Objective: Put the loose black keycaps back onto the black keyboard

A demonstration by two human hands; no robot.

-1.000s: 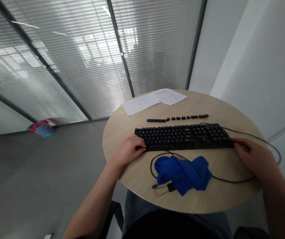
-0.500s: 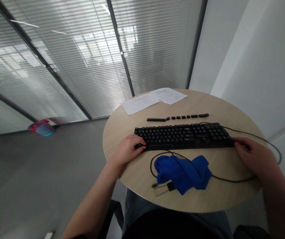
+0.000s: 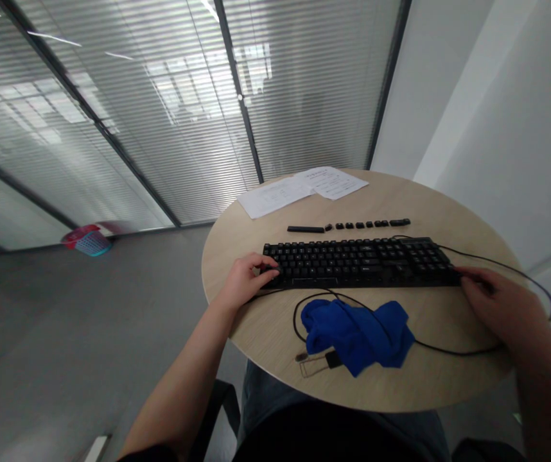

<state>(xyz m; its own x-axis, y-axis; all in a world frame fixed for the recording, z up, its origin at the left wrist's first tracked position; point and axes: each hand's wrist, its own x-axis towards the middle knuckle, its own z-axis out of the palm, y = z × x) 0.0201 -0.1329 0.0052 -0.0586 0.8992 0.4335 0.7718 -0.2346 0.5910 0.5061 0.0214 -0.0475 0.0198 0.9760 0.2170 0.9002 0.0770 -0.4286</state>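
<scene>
A black keyboard (image 3: 333, 262) lies on the round wooden table. Its front row shows a long bare stretch without keycaps. At its left end, my left hand (image 3: 250, 277) has thumb and forefinger closed on the keys near the front corner; exactly which key they touch is hidden. My right hand (image 3: 501, 298) grips the keyboard's front right corner with fingers closed. Behind the keyboard, several loose keycaps (image 3: 359, 225) lie in a row, with a long space bar key (image 3: 306, 229) at the left of it.
A crumpled blue cloth (image 3: 359, 333) lies in front, beside a wire keycap puller (image 3: 316, 364). Black cable (image 3: 453, 353) loops around the cloth and right side. Papers (image 3: 280, 196) lie at the back. A basket (image 3: 92, 242) stands on the floor by the blinds.
My left thumb has moved from the keyboard's front edge up onto its left keys. My right hand keeps hold of the right corner. The view has shifted slightly.
</scene>
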